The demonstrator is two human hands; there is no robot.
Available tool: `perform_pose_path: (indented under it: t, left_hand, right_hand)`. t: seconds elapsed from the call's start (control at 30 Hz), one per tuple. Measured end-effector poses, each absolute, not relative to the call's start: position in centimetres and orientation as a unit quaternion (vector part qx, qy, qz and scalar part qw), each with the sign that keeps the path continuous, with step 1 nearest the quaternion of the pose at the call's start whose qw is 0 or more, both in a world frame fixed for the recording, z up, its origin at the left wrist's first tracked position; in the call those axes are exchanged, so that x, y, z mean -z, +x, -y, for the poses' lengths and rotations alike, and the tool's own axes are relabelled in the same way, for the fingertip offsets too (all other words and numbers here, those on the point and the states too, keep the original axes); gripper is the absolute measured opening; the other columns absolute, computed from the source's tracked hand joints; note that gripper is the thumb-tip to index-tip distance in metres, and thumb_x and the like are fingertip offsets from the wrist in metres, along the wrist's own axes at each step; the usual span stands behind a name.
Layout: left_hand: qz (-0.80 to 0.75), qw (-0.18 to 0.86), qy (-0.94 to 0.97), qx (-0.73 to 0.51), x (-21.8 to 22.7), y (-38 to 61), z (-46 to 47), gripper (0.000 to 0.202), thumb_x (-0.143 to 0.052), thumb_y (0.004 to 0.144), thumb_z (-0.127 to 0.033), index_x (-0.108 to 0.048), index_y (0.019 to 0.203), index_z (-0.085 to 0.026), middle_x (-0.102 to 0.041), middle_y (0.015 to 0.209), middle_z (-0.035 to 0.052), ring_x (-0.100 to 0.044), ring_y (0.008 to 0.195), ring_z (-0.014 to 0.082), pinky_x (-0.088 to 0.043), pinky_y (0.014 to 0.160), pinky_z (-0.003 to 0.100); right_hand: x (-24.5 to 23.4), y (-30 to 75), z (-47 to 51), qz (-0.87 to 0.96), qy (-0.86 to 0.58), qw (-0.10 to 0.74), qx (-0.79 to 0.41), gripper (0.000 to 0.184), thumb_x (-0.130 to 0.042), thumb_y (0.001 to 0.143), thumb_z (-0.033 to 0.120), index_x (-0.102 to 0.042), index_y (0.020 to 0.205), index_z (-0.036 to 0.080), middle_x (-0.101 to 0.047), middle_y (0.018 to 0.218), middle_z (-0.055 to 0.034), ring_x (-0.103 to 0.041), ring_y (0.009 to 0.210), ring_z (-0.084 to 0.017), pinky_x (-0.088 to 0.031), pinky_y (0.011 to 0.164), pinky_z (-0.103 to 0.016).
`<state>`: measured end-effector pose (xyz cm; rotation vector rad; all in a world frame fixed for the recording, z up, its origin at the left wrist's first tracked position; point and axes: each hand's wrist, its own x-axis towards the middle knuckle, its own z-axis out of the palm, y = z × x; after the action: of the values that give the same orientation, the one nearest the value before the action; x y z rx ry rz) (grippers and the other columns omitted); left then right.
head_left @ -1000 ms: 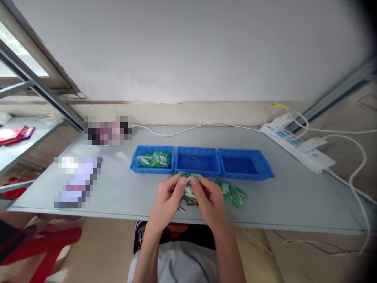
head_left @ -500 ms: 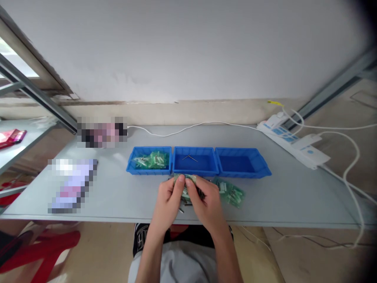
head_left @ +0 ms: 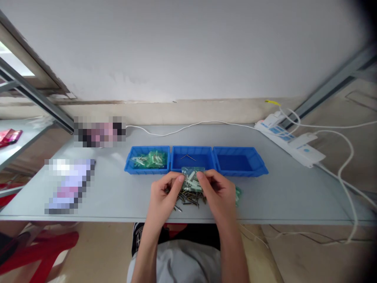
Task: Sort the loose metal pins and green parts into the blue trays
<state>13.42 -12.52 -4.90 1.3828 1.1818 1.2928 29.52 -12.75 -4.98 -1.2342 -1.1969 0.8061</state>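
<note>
Both my hands pinch a small clear plastic bag [head_left: 192, 177] of green-and-white parts near the table's front edge. My left hand [head_left: 165, 196] grips its left side, and my right hand [head_left: 219, 194] grips its right side. Under the bag lies a heap of small metal pins [head_left: 190, 199]. Behind the hands stand three blue trays in a row: the left tray [head_left: 147, 160] holds green parts, the middle tray [head_left: 193, 158] holds a couple of pins, the right tray [head_left: 240, 161] looks empty. Another bag of green parts [head_left: 238, 192] peeks out beside my right hand.
A white power strip [head_left: 290, 143] with cables lies at the back right of the grey table [head_left: 118, 188]. A white cable [head_left: 188, 126] runs along the back edge. Blurred-out items sit at the left. A red stool [head_left: 41, 251] stands below on the left.
My hands have drawn slightly apart with the bag, lifting it a little toward the trays. The pile of metal pins under it now shows. My right hand now covers most of the second bag.
</note>
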Motion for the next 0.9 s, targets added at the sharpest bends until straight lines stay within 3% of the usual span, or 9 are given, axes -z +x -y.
perform_pose_path:
  t: [0.17,0.23,0.33,0.43,0.6,0.67,0.8,0.9]
  left_hand:
    - [-0.447,0.472,0.525,-0.550,5.2,13.5,12.4,0.027,-0.072,0.104,-0.043,-0.078,0.107,-0.017,-0.064,0.058,-0.0037,-0.049,0.047,0.0102,-0.042,0.051,0.022]
    - [-0.432,0.486,0.513,-0.561,5.2,13.4,12.6,0.029,-0.070,0.105,-0.045,-0.079,0.107,-0.018,-0.072,0.066,0.0003,-0.058,0.051,0.0120,-0.047,0.052,0.023]
    - [-0.411,0.490,0.510,-0.575,5.1,13.1,12.8,0.034,-0.065,0.108,-0.048,-0.081,0.098,-0.019,-0.073,0.070,0.0019,-0.066,0.059,0.0141,-0.052,0.056,0.023]
    - [-0.422,0.467,0.525,-0.572,5.2,13.0,12.8,0.028,-0.073,0.104,-0.044,-0.079,0.093,-0.019,-0.072,0.068,0.0007,-0.066,0.058,0.0132,-0.052,0.057,0.022]
    - [-0.425,0.452,0.540,-0.569,5.6,13.5,12.6,0.018,-0.073,0.105,-0.037,-0.075,0.112,-0.020,-0.070,0.068,-0.0010,-0.067,0.059,0.0129,-0.052,0.056,0.021]
    - [-0.415,0.452,0.535,-0.580,5.5,13.8,12.5,0.019,-0.072,0.105,-0.036,-0.073,0.117,-0.021,-0.069,0.071,-0.0016,-0.066,0.058,0.0121,-0.052,0.054,0.020]
    - [-0.423,0.456,0.496,-0.606,4.9,14.3,12.5,0.039,-0.077,0.101,-0.037,-0.065,0.136,-0.026,-0.072,0.083,-0.0023,-0.067,0.057,0.0119,-0.055,0.054,0.022]
    - [-0.439,0.465,0.468,-0.609,4.6,14.3,12.4,0.059,-0.082,0.096,-0.042,-0.058,0.147,-0.027,-0.071,0.079,-0.0042,-0.066,0.055,0.0126,-0.057,0.055,0.023]
  right_hand:
    - [5.0,29.8,12.9,0.502,-0.528,0.589,-0.349,0.018,-0.081,0.092,0.039,-0.085,0.086,0.023,-0.054,0.061,0.0037,-0.044,0.057,-0.013,-0.038,0.054,-0.026]
    - [5.0,29.8,13.1,0.492,-0.503,0.596,-0.387,0.021,-0.076,0.096,0.041,-0.088,0.090,0.024,-0.055,0.060,0.0030,-0.045,0.056,-0.014,-0.038,0.053,-0.027]
    - [4.9,29.7,13.4,0.492,-0.443,0.606,-0.441,0.034,-0.063,0.106,0.044,-0.089,0.093,0.025,-0.065,0.071,-0.0010,-0.055,0.062,-0.015,-0.043,0.057,-0.028]
    - [4.6,29.6,13.4,0.512,-0.436,0.608,-0.423,0.030,-0.066,0.105,0.041,-0.088,0.090,0.026,-0.069,0.079,-0.0018,-0.059,0.067,-0.015,-0.046,0.061,-0.028]
    - [4.8,29.3,13.0,0.504,-0.463,0.604,-0.408,0.011,-0.073,0.098,0.033,-0.080,0.099,0.024,-0.070,0.076,0.0005,-0.064,0.065,-0.015,-0.049,0.060,-0.027]
    - [5.1,29.2,12.9,0.479,-0.461,0.616,-0.423,0.014,-0.076,0.095,0.032,-0.072,0.106,0.025,-0.067,0.073,0.0035,-0.067,0.065,-0.015,-0.051,0.062,-0.026]
    - [5.5,29.2,12.9,0.467,-0.451,0.604,-0.462,0.028,-0.078,0.094,0.034,-0.059,0.114,0.027,-0.067,0.074,0.0065,-0.070,0.067,-0.016,-0.057,0.069,-0.028]
    - [5.3,29.2,13.0,0.490,-0.455,0.574,-0.472,0.025,-0.078,0.093,0.036,-0.060,0.108,0.026,-0.068,0.073,0.0049,-0.073,0.069,-0.017,-0.054,0.063,-0.027]
